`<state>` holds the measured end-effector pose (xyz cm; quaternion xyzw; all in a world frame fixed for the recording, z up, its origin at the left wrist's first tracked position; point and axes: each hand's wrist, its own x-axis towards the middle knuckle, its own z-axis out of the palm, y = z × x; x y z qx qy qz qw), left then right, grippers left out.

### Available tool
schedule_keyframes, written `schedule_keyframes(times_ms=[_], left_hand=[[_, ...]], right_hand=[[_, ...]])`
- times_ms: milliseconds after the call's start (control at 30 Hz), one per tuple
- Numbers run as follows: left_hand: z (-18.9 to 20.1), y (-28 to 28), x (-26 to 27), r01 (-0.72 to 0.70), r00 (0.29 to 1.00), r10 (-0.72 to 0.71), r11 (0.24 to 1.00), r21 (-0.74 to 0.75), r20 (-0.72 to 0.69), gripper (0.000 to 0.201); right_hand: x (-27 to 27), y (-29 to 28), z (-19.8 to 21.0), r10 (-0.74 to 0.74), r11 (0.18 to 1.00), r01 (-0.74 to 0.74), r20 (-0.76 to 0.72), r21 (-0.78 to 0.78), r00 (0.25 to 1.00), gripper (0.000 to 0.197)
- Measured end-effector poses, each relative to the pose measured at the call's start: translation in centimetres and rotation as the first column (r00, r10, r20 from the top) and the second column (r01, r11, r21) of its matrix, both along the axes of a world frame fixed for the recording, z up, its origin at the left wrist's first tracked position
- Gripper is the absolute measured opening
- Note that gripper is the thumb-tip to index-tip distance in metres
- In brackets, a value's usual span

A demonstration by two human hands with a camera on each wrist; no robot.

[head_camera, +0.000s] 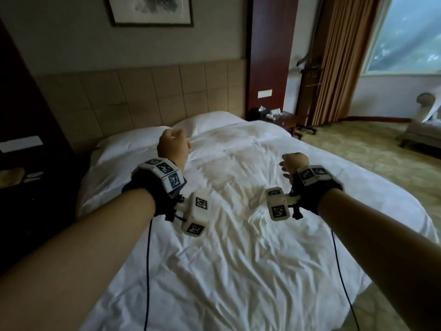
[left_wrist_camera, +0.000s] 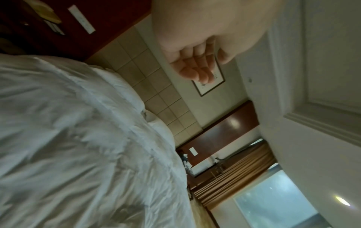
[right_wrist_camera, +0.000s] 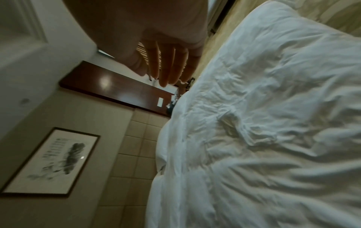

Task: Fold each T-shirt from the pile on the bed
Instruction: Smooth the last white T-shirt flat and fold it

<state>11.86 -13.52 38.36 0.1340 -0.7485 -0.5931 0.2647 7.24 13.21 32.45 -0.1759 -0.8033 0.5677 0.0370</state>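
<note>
T-shirts not showing in any view; cannot tell where lying relative to either hand. Hovering above the bed (head_camera: 238, 259), clear of its rumpled white duvet: left hand (head_camera: 173, 145), curling fingers (left_wrist_camera: 192, 69) in toward the palm, gripping nothing; right hand (head_camera: 294, 163), keeping fingers (right_wrist_camera: 168, 67) straight and slightly apart, also gripping nothing. Reaching out over the middle of the bed, short of the pillows (head_camera: 202, 123) at its head. Foot of the bed being cut off by the lower frame edge. Wrist views blurring the duvet folds. Small items on the nightstand (head_camera: 281, 120) beside the bed's head being too small to make out.
</note>
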Motion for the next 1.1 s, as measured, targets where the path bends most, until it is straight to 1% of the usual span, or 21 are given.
schedule_keyframes(times_ms=[67,167,333,433,500,567,667,700,767,867,967,1000,1033,1100], left_hand=[[-3.1,1.3,-2.2,-0.014,0.998,0.014,1.0,0.0,0.065,0.014],[-8.5,2.6,-4.4,-0.033,0.987,0.037,0.999,-0.025,0.158,0.013],[-19.0,2.9,-6.5,-0.065,0.952,0.068,0.998,-0.019,0.298,0.011],[-25.1,2.1,-7.1,-0.1,0.93,0.093,0.995,0.001,0.356,0.012],[-28.9,1.5,-7.2,-0.125,0.916,0.109,0.992,0.015,0.386,0.011],[-32.4,0.9,-7.2,-0.144,0.908,0.113,0.989,0.046,0.403,0.01],[-37.7,-0.2,-7.1,-0.163,0.884,0.123,0.985,0.051,0.451,0.011],[-39.4,-0.6,-7.0,-0.158,0.877,0.118,0.986,0.049,0.466,0.011],[-43.0,-1.3,-6.8,-0.126,0.864,0.081,0.99,0.057,0.498,0.009],[-48.3,-1.5,-6.2,-0.063,0.831,0.003,0.994,0.088,0.556,0.008],[-52.7,-1.7,-5.7,-0.022,0.812,-0.081,0.985,0.17,0.577,0.011],[-53.8,-1.7,-5.5,-0.02,0.807,-0.099,0.98,0.196,0.582,0.012],[-54.8,-1.7,-5.4,-0.026,0.805,-0.105,0.977,0.211,0.584,0.012],[-56.6,-1.7,-5.2,-0.031,0.82,-0.099,0.976,0.217,0.564,0.01]], right_hand=[[-2.1,1.9,-3.3,-0.011,1.0,0.01,0.055,0.013,0.998,0.038],[-4.1,3.1,-9.0,-0.044,0.998,0.039,0.132,0.044,0.99,0.029],[-5.0,2.9,-19.0,0.078,0.98,-0.125,0.283,0.153,0.956,0.022],[-5.8,2.1,-24.4,0.184,0.939,-0.268,0.34,0.218,0.922,0.032],[-6.2,1.2,-27.7,0.236,0.909,-0.335,0.36,0.246,0.903,0.033],[-6.6,0.5,-31.1,0.262,0.897,-0.369,0.378,0.244,0.888,0.033],[-7.1,-0.1,-36.8,0.257,0.904,-0.366,0.4,0.222,0.879,0.034],[-7.3,-0.1,-38.7,0.253,0.9,-0.366,0.4,0.236,0.881,0.034],[-7.8,-0.2,-41.9,0.261,0.864,-0.398,0.403,0.307,0.877,0.034],[-9.0,-0.4,-45.4,0.301,0.767,-0.482,0.425,0.423,0.854,0.034],[-10.7,-1.0,-47.9,0.384,0.663,-0.586,0.46,0.466,0.8,0.032],[-11.1,-1.0,-48.7,0.395,0.648,-0.604,0.473,0.464,0.788,0.037],[-11.3,-1.0,-49.4,0.381,0.676,-0.584,0.466,0.449,0.799,0.042],[-11.2,-0.8,-50.0,0.333,0.73,-0.51,0.413,0.456,0.847,0.042]])
